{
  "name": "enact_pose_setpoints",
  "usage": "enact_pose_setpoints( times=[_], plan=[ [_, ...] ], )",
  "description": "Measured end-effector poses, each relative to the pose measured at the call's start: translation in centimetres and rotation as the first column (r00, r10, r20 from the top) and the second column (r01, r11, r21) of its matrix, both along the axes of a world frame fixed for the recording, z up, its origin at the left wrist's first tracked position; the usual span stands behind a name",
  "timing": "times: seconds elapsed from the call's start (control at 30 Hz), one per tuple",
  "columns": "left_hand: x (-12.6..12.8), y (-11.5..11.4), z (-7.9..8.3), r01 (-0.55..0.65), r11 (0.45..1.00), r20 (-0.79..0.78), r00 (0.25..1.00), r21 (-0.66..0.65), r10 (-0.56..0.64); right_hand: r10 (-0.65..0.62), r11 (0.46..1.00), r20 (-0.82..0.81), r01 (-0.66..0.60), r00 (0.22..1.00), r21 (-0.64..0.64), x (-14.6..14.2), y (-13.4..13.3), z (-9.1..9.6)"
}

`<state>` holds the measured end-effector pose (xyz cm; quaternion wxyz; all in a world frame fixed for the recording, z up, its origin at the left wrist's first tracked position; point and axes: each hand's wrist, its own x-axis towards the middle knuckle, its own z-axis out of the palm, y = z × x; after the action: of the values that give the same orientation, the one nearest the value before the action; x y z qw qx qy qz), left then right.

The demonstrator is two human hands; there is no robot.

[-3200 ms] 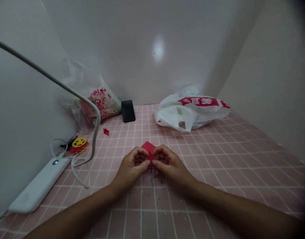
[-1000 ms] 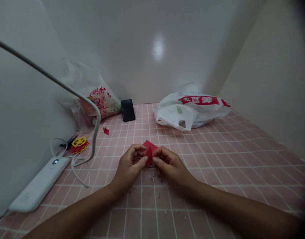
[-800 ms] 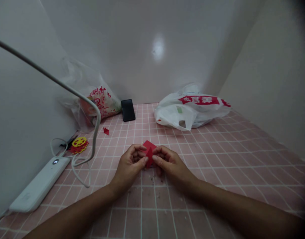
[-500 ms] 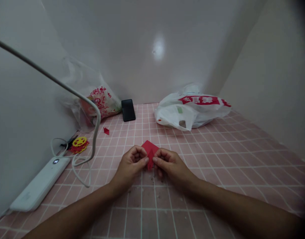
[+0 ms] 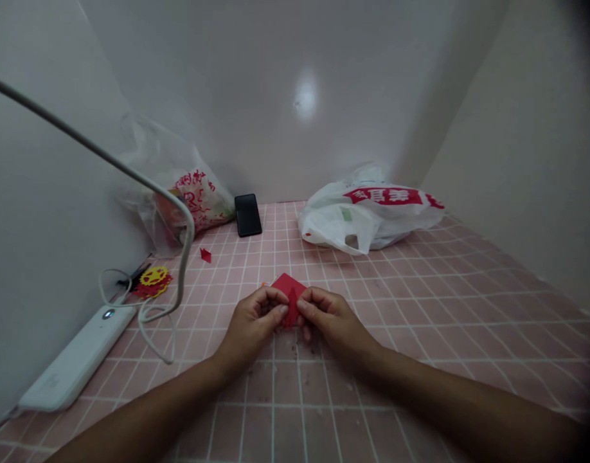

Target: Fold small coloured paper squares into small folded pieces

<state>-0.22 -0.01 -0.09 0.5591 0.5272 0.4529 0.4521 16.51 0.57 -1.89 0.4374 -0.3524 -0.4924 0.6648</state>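
Observation:
A small folded piece of red paper (image 5: 288, 290) sits between both hands, just above the pink tiled surface (image 5: 420, 308). My left hand (image 5: 252, 321) pinches its left side with thumb and curled fingers. My right hand (image 5: 328, 316) pinches its right side the same way. The far corner of the paper sticks out beyond my fingertips; the near part is hidden by my thumbs.
A white power strip (image 5: 73, 360) with looped cable (image 5: 155, 315) lies at the left. Yellow and red paper cuttings (image 5: 153, 280) and a red scrap (image 5: 205, 254) lie nearby. A clear bag (image 5: 189, 196), a black phone (image 5: 247, 215) and a white plastic bag (image 5: 367, 215) stand at the back.
My fingers have shifted slightly on the red paper, working its fold; the paper turned a little between them. Both hands stay in the same spot.

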Motion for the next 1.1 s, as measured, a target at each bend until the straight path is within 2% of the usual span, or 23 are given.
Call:
enact_pose_setpoints(
  times=[0.1,0.27,0.47,0.63,0.8,0.87,0.97,1.1],
  plan=[
    [0.04,0.06,-0.14,-0.001,1.0,0.059,0.998,-0.031,0.002,0.038,0.999,-0.073,-0.036,0.997,0.023,0.02,0.16,0.03],
    [0.02,0.17,-0.3,0.022,0.998,0.136,0.991,-0.062,-0.014,0.067,0.997,-0.161,-0.071,0.985,-0.023,-0.09,0.18,0.03],
    [-0.03,0.09,-0.46,0.041,0.996,0.167,0.986,-0.077,-0.027,0.083,0.993,-0.178,-0.097,0.981,-0.071,-0.21,0.12,0.02],
    [0.03,0.11,-0.29,0.048,0.998,0.109,0.993,-0.051,-0.042,0.096,0.994,-0.137,-0.103,0.986,-0.045,-0.05,0.18,-0.07],
    [-0.15,0.01,0.02,0.033,0.992,-0.142,0.99,0.123,-0.016,0.036,0.999,-0.011,-0.036,0.999,-0.004,0.03,-0.12,0.15],
    [-0.21,-0.09,0.04,0.052,0.988,-0.188,0.982,0.143,-0.025,0.007,1.0,0.029,-0.007,1.0,0.002,0.0,-0.27,0.36],
    [-0.14,-0.23,-0.08,0.091,0.994,-0.116,0.99,0.062,-0.083,-0.036,0.999,0.074,0.033,0.997,0.03,-0.06,-0.41,0.67],
    [0.08,-0.21,-0.39,0.058,0.998,-0.046,0.997,0.027,-0.057,-0.026,0.999,0.046,0.024,0.999,0.037,-0.17,-0.48,0.88]
  ],
)
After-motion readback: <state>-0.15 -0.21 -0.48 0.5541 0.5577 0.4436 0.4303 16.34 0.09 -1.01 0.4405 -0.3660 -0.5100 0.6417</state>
